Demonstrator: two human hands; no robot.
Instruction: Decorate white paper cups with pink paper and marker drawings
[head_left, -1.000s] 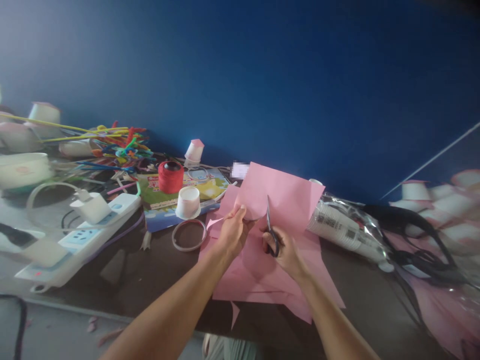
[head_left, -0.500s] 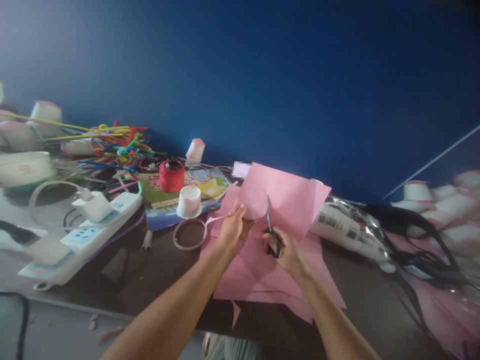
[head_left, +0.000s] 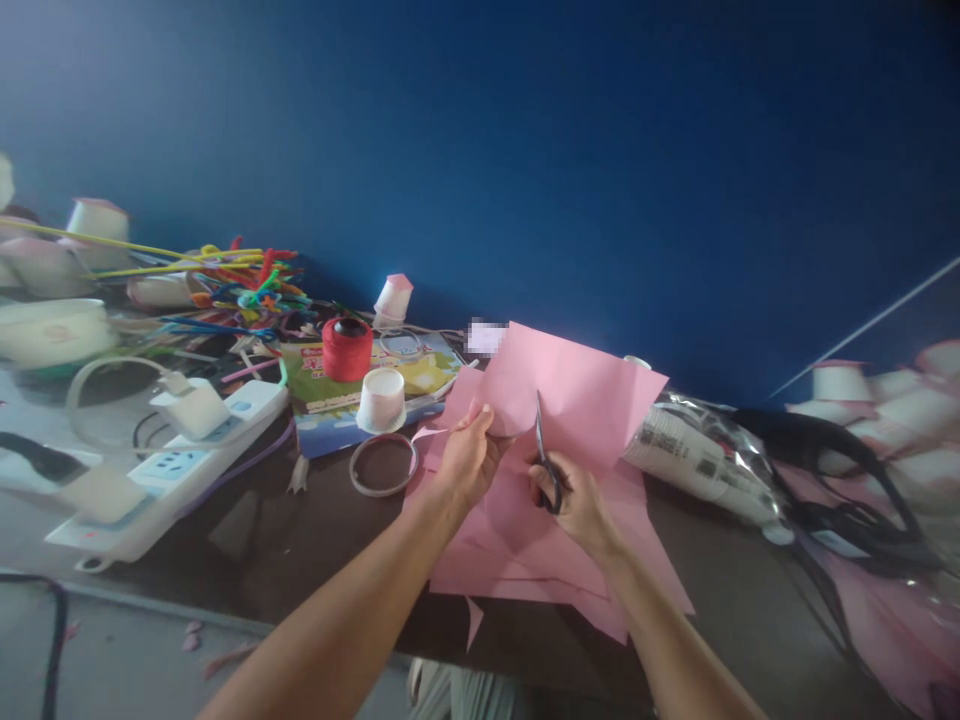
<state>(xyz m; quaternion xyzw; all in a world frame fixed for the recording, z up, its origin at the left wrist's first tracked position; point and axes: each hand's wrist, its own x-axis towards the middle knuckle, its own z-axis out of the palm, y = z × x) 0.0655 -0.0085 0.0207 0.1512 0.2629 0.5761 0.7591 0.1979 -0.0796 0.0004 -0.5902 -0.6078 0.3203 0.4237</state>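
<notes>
My left hand [head_left: 471, 458] pinches the left edge of a raised pink sheet [head_left: 581, 385], thumb on top. Black-handled scissors [head_left: 549, 465] are in my right hand [head_left: 571, 497], fingers wrapped round the handles, and their blades point up against the sheet. Whether the blades are parted cannot be made out. Beneath both hands lie more pink sheets [head_left: 517, 570] on the dark table [head_left: 315, 570]. A small pink scrap [head_left: 474, 620] lies near the front edge.
To the left are a red thread spool [head_left: 347, 352], a white cup [head_left: 381, 400], a tape-like ring [head_left: 356, 470], a booklet [head_left: 319, 435] and a power strip [head_left: 172, 480]. Stacked cups [head_left: 690, 460] in plastic and black cables [head_left: 862, 530] lie on the right.
The whole view has shifted slightly, so things on the table appear a little further right. Both hands keep their hold on the sheet and the scissors.
</notes>
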